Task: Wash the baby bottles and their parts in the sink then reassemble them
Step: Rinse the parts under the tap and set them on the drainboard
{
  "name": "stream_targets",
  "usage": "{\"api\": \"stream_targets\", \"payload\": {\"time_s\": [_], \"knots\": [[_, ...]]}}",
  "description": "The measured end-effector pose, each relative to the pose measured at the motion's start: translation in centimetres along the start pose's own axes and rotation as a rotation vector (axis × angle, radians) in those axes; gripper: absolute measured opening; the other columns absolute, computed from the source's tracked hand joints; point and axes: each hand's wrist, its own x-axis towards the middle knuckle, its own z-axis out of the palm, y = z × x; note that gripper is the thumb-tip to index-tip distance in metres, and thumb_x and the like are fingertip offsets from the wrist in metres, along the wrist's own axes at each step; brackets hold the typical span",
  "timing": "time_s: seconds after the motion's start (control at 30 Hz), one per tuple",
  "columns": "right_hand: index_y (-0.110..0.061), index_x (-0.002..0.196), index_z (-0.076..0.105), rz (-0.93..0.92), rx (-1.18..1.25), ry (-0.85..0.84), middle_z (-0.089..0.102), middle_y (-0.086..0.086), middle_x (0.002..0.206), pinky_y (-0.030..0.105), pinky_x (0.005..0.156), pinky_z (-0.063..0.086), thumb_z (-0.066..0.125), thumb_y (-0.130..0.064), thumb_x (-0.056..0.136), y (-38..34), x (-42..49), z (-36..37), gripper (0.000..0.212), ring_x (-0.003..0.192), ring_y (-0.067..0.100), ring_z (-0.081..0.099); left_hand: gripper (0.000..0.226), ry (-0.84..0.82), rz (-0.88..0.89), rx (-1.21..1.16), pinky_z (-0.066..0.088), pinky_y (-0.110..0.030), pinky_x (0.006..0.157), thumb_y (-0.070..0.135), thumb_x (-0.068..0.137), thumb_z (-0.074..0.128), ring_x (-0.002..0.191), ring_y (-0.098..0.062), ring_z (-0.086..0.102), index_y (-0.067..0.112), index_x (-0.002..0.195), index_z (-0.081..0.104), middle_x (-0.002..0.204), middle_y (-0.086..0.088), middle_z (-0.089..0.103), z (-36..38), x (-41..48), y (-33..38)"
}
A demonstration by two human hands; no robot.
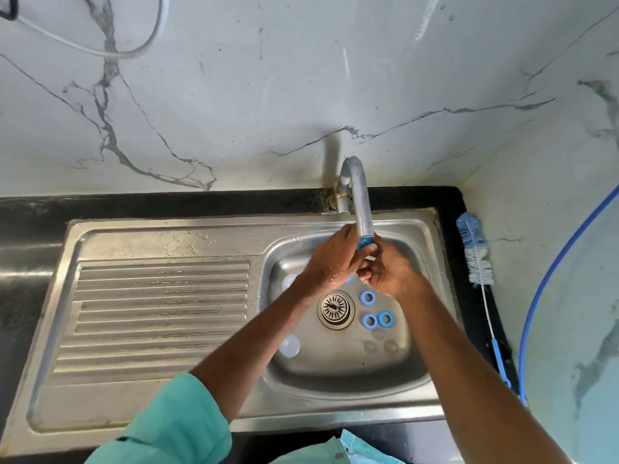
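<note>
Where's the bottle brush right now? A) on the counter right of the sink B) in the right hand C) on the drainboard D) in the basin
A: the brush lies on the dark counter right of the sink, bristles toward the wall, while both hands work a blue part under the tap.
</note>
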Motion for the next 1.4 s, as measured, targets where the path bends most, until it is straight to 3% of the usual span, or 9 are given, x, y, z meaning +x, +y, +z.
{"api": "stream_targets", "payload": {"time_s": [0.1,0.3,0.37,0.47,0.63,0.73,0.87,1.17,1.4], "knots": [[-0.013,0.084,0.07,-0.158,-0.151,0.084,0.067,0.004,0.066,0.026,0.052,0.048,0.065,-0.04,0.101,-0.3,0.8,0.2,0.032,0.06,0.017,0.062,0.047,-0.072,-0.063,-0.039,0.054,-0.046,0.091,0.041,0.106,0.051,0.108,-0.027,0.065,0.011,0.142,0.048,0.122,-0.012,0.066,-0.7,0.6,-1.5],[-0.01,0.102,0.082,-0.901,-1.059,0.244,0.078,0.005,0.1,0.017,0.071,0.05,0.078,-0.014,0.09,2.5,0.4,1.0,0.013,0.082,0.015,0.068,0.048,-0.086,-0.189,-0.219,0.06,-0.042,0.088,0.0,0.085,0.069,0.102,-0.021,0.071,0.009,0.13,0.054,0.114,-0.007,0.071,-0.3,-1.1,-3.0],[-0.009,0.101,0.082,-1.028,-1.086,0.235,0.077,0.008,0.105,0.022,0.077,0.054,0.08,-0.009,0.087,3.4,0.8,0.1,0.014,0.087,0.018,0.07,0.044,-0.098,-0.255,-0.279,0.057,-0.037,0.089,0.001,0.085,0.071,0.104,-0.025,0.071,0.004,0.126,0.056,0.115,-0.012,0.072,-0.2,-0.9,-2.6],[-0.011,0.106,0.081,-0.89,-0.971,0.345,0.077,0.003,0.103,0.011,0.074,0.049,0.083,-0.017,0.087,3.0,0.8,-1.0,0.02,0.085,0.011,0.067,0.044,-0.082,-0.24,-0.323,0.056,-0.037,0.088,0.017,0.092,0.071,0.105,-0.028,0.07,0.002,0.13,0.055,0.115,-0.015,0.07,0.5,-0.8,-2.0],[-0.008,0.104,0.081,-1.114,-1.092,0.373,0.077,0.01,0.103,0.042,0.082,0.061,0.084,-0.009,0.085,3.5,0.8,-1.5,0.019,0.091,0.026,0.072,0.041,-0.042,-0.252,-0.466,0.057,-0.032,0.087,0.02,0.097,0.067,0.104,-0.013,0.069,0.005,0.132,0.052,0.116,-0.012,0.069,1.4,-1.3,-1.0],[-0.008,0.106,0.081,-1.064,-1.054,0.407,0.077,0.009,0.109,0.046,0.084,0.062,0.084,-0.012,0.086,3.1,0.9,-2.0,0.021,0.093,0.026,0.074,0.062,-0.056,-0.266,-0.47,0.055,-0.032,0.089,0.039,0.093,0.069,0.109,-0.016,0.067,0.001,0.138,0.049,0.12,-0.014,0.068,1.3,-1.1,-0.8],[-0.014,0.098,0.083,-0.981,-0.994,0.359,0.078,0.002,0.102,0.037,0.073,0.062,0.081,-0.023,0.089,3.1,0.2,-0.9,0.013,0.078,0.02,0.074,0.047,-0.054,-0.246,-0.373,0.059,-0.045,0.088,0.005,0.089,0.068,0.106,-0.027,0.07,0.002,0.133,0.052,0.118,-0.014,0.07,1.2,-0.7,-0.9],[-0.006,0.09,0.068,0.01,0.0,0.1,0.071,0.011,0.069,0.026,0.05,0.056,0.067,-0.044,0.099,1.0,0.5,0.1,0.039,0.058,0.019,0.065,0.044,-0.046,0.034,-0.014,0.055,-0.04,0.097,0.025,0.107,0.047,0.119,-0.028,0.059,0.006,0.147,0.045,0.141,-0.015,0.049,0.6,-1.3,-1.2],[-0.004,0.107,0.067,0.021,0.319,0.011,0.076,0.018,0.086,0.032,0.063,0.063,0.07,-0.031,0.098,1.6,0.9,0.3,0.029,0.081,0.026,0.074,0.062,-0.004,-0.188,0.052,0.055,-0.046,0.099,0.046,0.108,0.038,0.122,-0.029,0.061,0.013,0.161,0.028,0.139,-0.013,0.061,0.1,-1.4,-1.3]]}}
